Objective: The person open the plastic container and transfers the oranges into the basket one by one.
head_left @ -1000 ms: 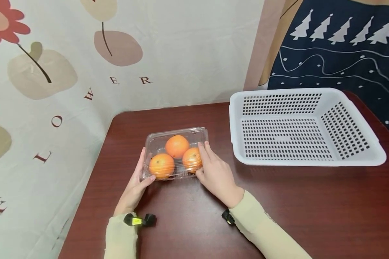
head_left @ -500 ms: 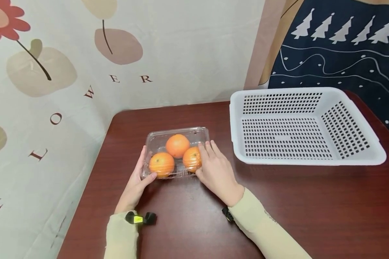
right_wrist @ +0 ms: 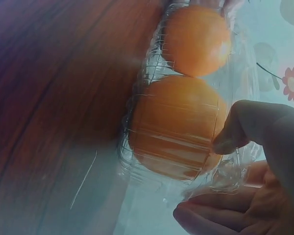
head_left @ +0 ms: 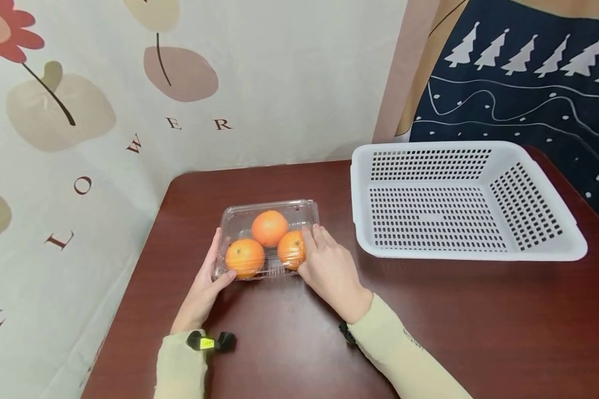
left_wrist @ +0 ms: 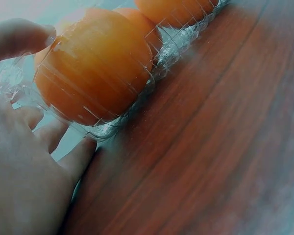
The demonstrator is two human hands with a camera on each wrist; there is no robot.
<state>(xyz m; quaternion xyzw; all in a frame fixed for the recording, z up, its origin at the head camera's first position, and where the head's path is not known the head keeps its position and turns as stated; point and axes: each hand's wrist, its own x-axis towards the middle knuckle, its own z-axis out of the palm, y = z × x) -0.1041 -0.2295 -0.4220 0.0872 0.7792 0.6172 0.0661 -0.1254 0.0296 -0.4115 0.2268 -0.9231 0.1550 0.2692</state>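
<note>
A clear plastic fruit box (head_left: 239,213) stands on the table with three oranges inside. One orange (head_left: 245,257) lies at the front left, one orange (head_left: 269,228) behind it, and one orange (head_left: 292,250) at the right. My left hand (head_left: 199,291) holds the box's left end, thumb over the front corner and fingers along the side. At the right end, my right hand (head_left: 332,271) grips the edge with bent fingers and thumb. The right wrist view shows the thumb (right_wrist: 230,139) against the plastic beside an orange (right_wrist: 179,127). In the left wrist view, an orange (left_wrist: 95,68) sits near the left thumb.
A white perforated plastic basket (head_left: 431,255) stands at the right, with nothing in it. The dark red wooden table (head_left: 279,343) meets a printed cloth (head_left: 299,83) at the back and left. A dark blue cloth (head_left: 519,94) with white trees hangs behind the basket.
The right hand's fingers, more spread half a second ago, are now closer together and more bent at the box's edge. The box and left hand stay nearly in place; the head view shifts slightly.
</note>
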